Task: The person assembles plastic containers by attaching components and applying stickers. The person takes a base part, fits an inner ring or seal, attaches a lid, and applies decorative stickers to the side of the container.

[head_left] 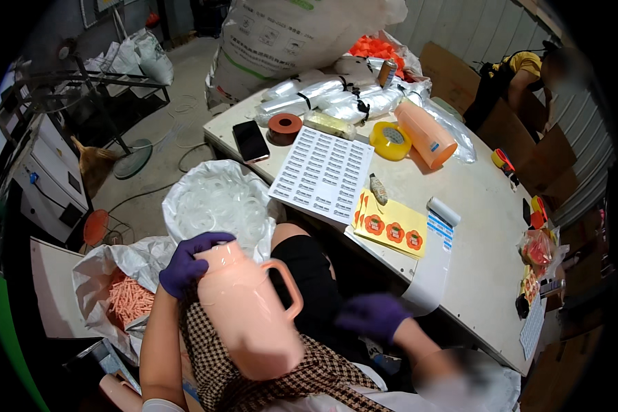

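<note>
Purple-gloved left fingers (pixel 211 240) grip a pink jug (pixel 249 314)

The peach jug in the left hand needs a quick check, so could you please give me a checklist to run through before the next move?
1. Left hand on the peach jug, near its neck: ok.
2. Handle clear of both hands: ok.
3. Right hand empty: cannot tell, it is blurred.
4. Jug interior clean: cannot tell, it is out of sight.
5. Jug standing upright on the table: not ok, it is tilted above the lap.
6. Yellow sticker sheet on the table: ok.
</note>
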Demonstrator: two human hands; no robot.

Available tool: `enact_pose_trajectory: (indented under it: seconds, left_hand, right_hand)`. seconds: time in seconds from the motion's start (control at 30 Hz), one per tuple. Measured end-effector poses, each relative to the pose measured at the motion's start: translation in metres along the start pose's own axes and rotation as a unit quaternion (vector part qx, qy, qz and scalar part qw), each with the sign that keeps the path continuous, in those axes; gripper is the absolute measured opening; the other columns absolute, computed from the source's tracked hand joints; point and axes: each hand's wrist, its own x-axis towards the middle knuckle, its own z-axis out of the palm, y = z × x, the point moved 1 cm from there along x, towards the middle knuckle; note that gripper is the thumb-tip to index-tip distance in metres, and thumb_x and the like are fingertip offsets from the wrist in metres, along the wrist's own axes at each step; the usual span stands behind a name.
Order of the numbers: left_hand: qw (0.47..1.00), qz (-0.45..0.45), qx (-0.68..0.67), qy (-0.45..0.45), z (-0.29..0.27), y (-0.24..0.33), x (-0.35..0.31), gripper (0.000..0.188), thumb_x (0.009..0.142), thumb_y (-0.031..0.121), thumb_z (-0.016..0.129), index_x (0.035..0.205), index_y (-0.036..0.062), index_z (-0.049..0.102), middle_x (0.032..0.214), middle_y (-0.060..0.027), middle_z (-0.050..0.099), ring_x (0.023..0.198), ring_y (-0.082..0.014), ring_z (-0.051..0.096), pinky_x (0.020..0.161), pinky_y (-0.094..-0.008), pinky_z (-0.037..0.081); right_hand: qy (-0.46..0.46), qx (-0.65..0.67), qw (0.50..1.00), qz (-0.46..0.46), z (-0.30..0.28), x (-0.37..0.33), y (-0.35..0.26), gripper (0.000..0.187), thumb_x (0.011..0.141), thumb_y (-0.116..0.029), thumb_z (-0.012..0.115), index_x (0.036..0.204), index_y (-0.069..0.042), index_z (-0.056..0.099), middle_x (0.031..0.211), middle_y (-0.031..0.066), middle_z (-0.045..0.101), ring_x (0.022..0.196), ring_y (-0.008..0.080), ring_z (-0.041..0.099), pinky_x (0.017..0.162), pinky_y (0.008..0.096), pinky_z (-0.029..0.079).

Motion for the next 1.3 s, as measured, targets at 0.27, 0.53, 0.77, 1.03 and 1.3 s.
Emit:
enact_pose_trajectory:
  seconds: [0.27,0.53,0.77,1.03,1.3]
  left_hand:
    - [0.988,0.009,-0.142,0.061,0.022,-0.084,-0.002,0.075,0.086,0.048,0.073,0.133,-0.0077,0.056,0.127,-0.0143,0.065,0.114,-0.0228,0.063,0.099,-0.0375,0.051]
    - [0.992,0.022,-0.101,0.066,0.023,-0.084,-0.002,0.068,0.091,0.046,0.067,0.132,-0.0076,0.056,0.126,-0.0161,0.065,0.114,-0.024,0.063,0.101,-0.0387,0.049]
    - [0.965,0.107,0.058,0.233,0.018,-0.097,-0.009,0.044,0.09,0.006,0.066,0.132,0.0,0.055,0.141,-0.0139,0.054,0.129,-0.0233,0.052,0.11,-0.0362,0.04]
    - [0.83,0.282,0.468,0.113,0.066,0.034,0.021,0.031,0.086,0.011,0.071,0.115,0.0046,0.065,0.118,-0.015,0.067,0.118,-0.03,0.06,0.104,-0.0419,0.046]
    - [0.739,0.319,0.572,-0.161,0.231,-0.017,0.163,0.044,0.085,0.024,0.07,0.125,0.0093,0.061,0.117,-0.0057,0.064,0.1,-0.023,0.065,0.086,-0.0399,0.051]
  right_hand:
    - [0.561,0.024,0.827,-0.02,-0.049,0.105,0.163,0.035,0.079,-0.022,0.08,0.106,-0.002,0.072,0.107,0.0161,0.068,0.1,0.0306,0.065,0.086,0.0383,0.053]
    - [0.541,-0.002,0.836,0.092,-0.064,0.128,0.178,0.043,0.072,-0.029,0.084,0.107,-0.005,0.074,0.105,0.0164,0.068,0.1,0.0322,0.065,0.089,0.0391,0.053]
    - [0.494,0.087,0.865,-0.036,-0.057,0.102,0.184,0.063,0.071,-0.017,0.089,0.126,-0.002,0.061,0.123,0.0151,0.062,0.113,0.0285,0.062,0.098,0.0376,0.05]
    - [0.5,0.042,0.865,0.012,-0.159,0.11,0.175,0.048,0.086,-0.027,0.076,0.127,-0.004,0.064,0.119,0.0175,0.067,0.109,0.031,0.066,0.094,0.0374,0.052]
    - [0.26,-0.11,0.945,0.165,-0.182,0.193,0.176,0.055,0.081,-0.037,0.07,0.129,-0.012,0.062,0.118,0.0239,0.061,0.107,0.037,0.064,0.094,0.0431,0.052]
